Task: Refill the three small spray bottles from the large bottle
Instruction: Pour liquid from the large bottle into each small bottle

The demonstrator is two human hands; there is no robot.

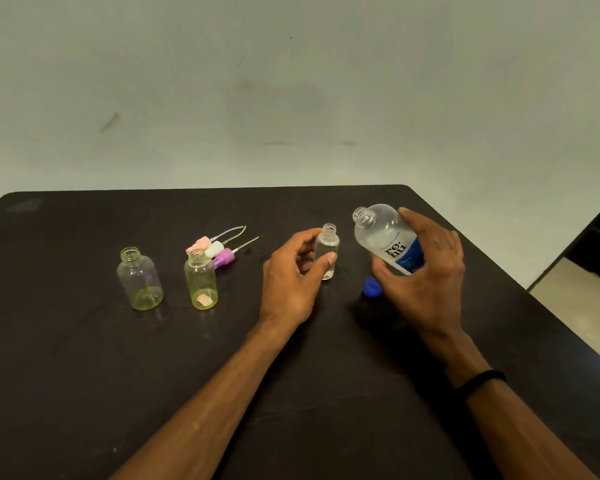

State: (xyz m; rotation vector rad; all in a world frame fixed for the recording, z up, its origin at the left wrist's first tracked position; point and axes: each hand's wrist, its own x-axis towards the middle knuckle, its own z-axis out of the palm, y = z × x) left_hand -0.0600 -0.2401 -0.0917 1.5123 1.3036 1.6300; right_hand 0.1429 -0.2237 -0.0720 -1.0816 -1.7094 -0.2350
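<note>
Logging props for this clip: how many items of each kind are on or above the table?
Small bottles, uncapped: 3 (two yellowish, one clear held by the left hand)
Spray heads: 3 (pink, white, purple)
Large bottle, in the right hand: 1
Blue cap: 1
Total: 8

From my feed, the right grip (426, 271) covers the large bottle's (383, 233) base; the blue cap (371, 287) at seven o'clock of it is half hidden; label small print unreadable
</note>
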